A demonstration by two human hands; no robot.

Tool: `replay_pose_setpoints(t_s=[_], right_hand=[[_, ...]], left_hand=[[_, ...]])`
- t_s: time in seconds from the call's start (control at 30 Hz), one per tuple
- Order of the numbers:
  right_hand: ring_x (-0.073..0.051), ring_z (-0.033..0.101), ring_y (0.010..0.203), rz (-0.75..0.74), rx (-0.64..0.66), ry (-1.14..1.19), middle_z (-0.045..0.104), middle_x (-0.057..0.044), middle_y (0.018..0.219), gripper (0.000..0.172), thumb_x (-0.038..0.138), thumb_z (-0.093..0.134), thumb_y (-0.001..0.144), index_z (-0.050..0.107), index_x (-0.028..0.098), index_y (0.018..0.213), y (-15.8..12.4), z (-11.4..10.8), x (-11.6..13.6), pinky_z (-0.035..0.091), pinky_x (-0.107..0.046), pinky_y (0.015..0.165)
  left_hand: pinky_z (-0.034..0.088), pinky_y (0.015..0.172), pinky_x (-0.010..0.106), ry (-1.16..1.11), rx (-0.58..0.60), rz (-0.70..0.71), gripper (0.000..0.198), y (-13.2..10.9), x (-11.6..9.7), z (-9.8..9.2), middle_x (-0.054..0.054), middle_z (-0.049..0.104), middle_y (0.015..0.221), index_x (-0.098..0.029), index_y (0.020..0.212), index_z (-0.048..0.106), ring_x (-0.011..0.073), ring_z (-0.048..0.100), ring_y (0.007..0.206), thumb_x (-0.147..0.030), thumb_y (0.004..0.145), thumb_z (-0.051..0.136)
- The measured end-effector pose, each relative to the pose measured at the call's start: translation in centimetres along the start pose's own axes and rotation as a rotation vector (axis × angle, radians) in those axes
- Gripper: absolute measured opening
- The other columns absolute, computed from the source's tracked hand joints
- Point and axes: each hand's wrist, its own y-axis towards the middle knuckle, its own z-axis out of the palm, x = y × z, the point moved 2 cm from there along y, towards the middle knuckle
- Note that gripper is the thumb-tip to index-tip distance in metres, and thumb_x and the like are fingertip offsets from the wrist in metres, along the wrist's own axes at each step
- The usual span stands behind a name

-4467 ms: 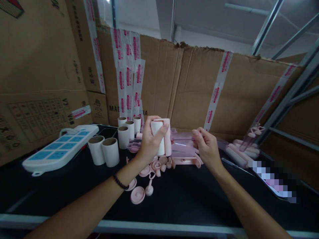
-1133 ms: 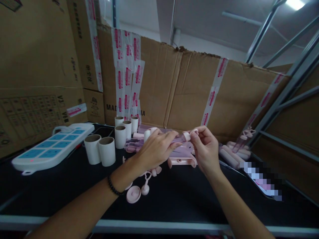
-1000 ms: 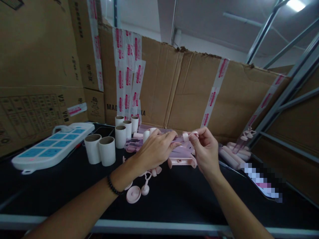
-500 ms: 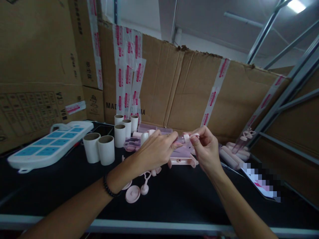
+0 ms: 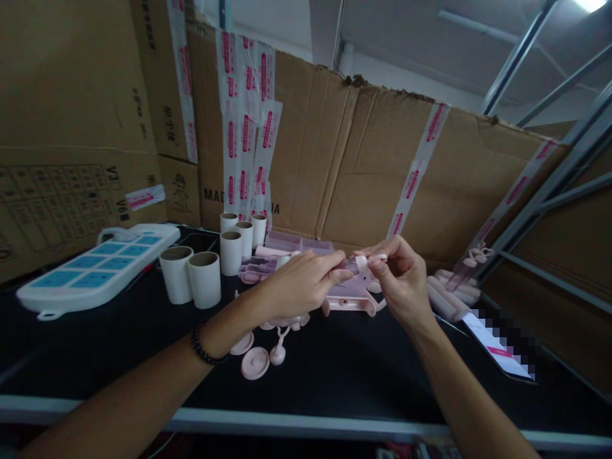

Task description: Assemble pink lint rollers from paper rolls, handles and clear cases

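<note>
Near the middle of the black tabletop, both my hands are raised over a group of pale pink and clear lilac plastic parts. My left hand [image 5: 306, 280] is closed around a clear lilac tube [image 5: 352, 264], mostly hidden by the fingers. At the tube's right end, my right hand [image 5: 404, 274] pinches a small pale pink ring-like piece [image 5: 379, 257]. Whether that piece is joined to the tube cannot be made out. Below the hands is a pink bracket-like part [image 5: 349, 305]. A round pink disc [image 5: 255, 363] and a ball-ended pink piece [image 5: 278, 354] lie nearer me.
White cardboard-like tubes [image 5: 204, 282] stand upright at left, several together, beside a white power strip [image 5: 95, 271]. Pink cylinders [image 5: 444, 297] and a phone-like device [image 5: 502, 350] lie at right. A cardboard wall [image 5: 306, 153] closes off the back.
The right hand has shifted slightly to the right, and more of the pale pink end of the held tube shows. The camera view has tilted a little.
</note>
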Motion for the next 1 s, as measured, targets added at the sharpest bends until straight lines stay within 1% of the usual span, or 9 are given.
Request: replay_pose_setpoints(t_s=[0.1, 0.17, 0.33, 0.4, 0.47, 0.63, 0.8, 0.93, 1.0], right_hand=[[-0.019, 0.073, 0.084, -0.017, 0.027, -0.006, 0.075, -0.002, 0.085, 0.018, 0.034, 0.076, 0.089, 0.063, 0.024, 0.083, -0.1, 0.1, 0.3, 0.056, -0.032, 0.079], [-0.020, 0.073, 0.085, -0.031, 0.041, -0.009, 0.075, -0.002, 0.085, 0.018, 0.035, 0.076, 0.089, 0.063, 0.024, 0.082, -0.2, 0.3, 0.5, 0.057, -0.033, 0.080], [-0.021, 0.074, 0.087, -0.065, 0.036, -0.013, 0.076, -0.003, 0.087, 0.017, 0.034, 0.075, 0.090, 0.063, 0.024, 0.084, -0.5, 0.7, 0.6, 0.058, -0.034, 0.080], [-0.021, 0.074, 0.089, -0.081, 0.035, -0.001, 0.076, -0.003, 0.088, 0.015, 0.032, 0.075, 0.090, 0.064, 0.024, 0.084, -0.6, 0.7, 0.5, 0.058, -0.034, 0.082], [-0.021, 0.073, 0.091, -0.092, 0.036, 0.015, 0.076, -0.003, 0.088, 0.015, 0.032, 0.075, 0.090, 0.063, 0.024, 0.085, -0.6, 0.7, 0.3, 0.058, -0.035, 0.083], [-0.022, 0.073, 0.089, -0.088, -0.001, -0.004, 0.073, -0.003, 0.085, 0.019, 0.035, 0.076, 0.090, 0.062, 0.023, 0.084, -0.5, 0.8, 0.3, 0.057, -0.035, 0.081], [-0.021, 0.072, 0.086, 0.001, -0.056, -0.069, 0.069, -0.002, 0.082, 0.019, 0.036, 0.074, 0.091, 0.061, 0.023, 0.084, -0.5, 1.0, 0.3, 0.055, -0.032, 0.078], [-0.022, 0.072, 0.086, 0.033, -0.073, -0.082, 0.070, -0.002, 0.081, 0.021, 0.038, 0.073, 0.091, 0.060, 0.024, 0.083, -0.7, 1.1, 0.5, 0.054, -0.033, 0.077], [-0.022, 0.071, 0.086, 0.047, -0.088, -0.102, 0.070, -0.003, 0.081, 0.022, 0.039, 0.073, 0.091, 0.060, 0.024, 0.084, -0.8, 1.2, 0.6, 0.054, -0.034, 0.077]], left_hand=[[0.040, 0.060, 0.027, -0.287, 0.105, -0.030, 0.029, 0.0, -0.3, -0.5, -0.002, 0.058, 0.071, -0.019, 0.091, 0.055, 0.0134, 0.059, 0.060, -0.040, 0.105, 0.040], [0.043, 0.058, 0.025, -0.433, 0.170, -0.052, 0.028, -0.1, -0.5, -0.9, -0.002, 0.059, 0.072, -0.018, 0.093, 0.056, 0.0123, 0.059, 0.058, -0.039, 0.105, 0.042], [0.048, 0.062, 0.024, -0.594, 0.241, -0.057, 0.031, -0.2, -0.5, -1.6, 0.003, 0.066, 0.087, -0.016, 0.100, 0.061, 0.0135, 0.063, 0.069, -0.045, 0.102, 0.049], [0.048, 0.058, 0.023, -0.665, 0.280, -0.087, 0.037, -0.3, -0.3, -1.5, 0.002, 0.064, 0.085, -0.017, 0.100, 0.060, 0.0130, 0.062, 0.067, -0.052, 0.101, 0.049], [0.046, 0.053, 0.022, -0.720, 0.301, -0.117, 0.041, -0.4, -0.3, -1.4, 0.000, 0.060, 0.077, -0.017, 0.099, 0.060, 0.0117, 0.058, 0.061, -0.056, 0.100, 0.048], [0.045, 0.051, 0.021, -0.722, 0.263, -0.115, 0.039, -0.4, -0.8, -1.3, -0.004, 0.053, 0.067, -0.016, 0.099, 0.060, 0.0098, 0.051, 0.053, -0.053, 0.102, 0.047], [0.043, 0.050, 0.022, -0.564, 0.156, -0.104, 0.035, -0.2, -1.0, -1.3, -0.003, 0.054, 0.067, -0.016, 0.099, 0.062, 0.0113, 0.055, 0.054, -0.046, 0.103, 0.045], [0.045, 0.053, 0.025, -0.478, 0.153, -0.114, 0.030, -0.1, -1.2, -1.2, -0.005, 0.053, 0.062, -0.017, 0.102, 0.061, 0.0123, 0.057, 0.050, -0.038, 0.104, 0.040], [0.043, 0.055, 0.026, -0.404, 0.138, -0.116, 0.030, -0.1, -1.0, -1.0, -0.004, 0.055, 0.061, -0.017, 0.099, 0.060, 0.0130, 0.058, 0.051, -0.037, 0.105, 0.039]])
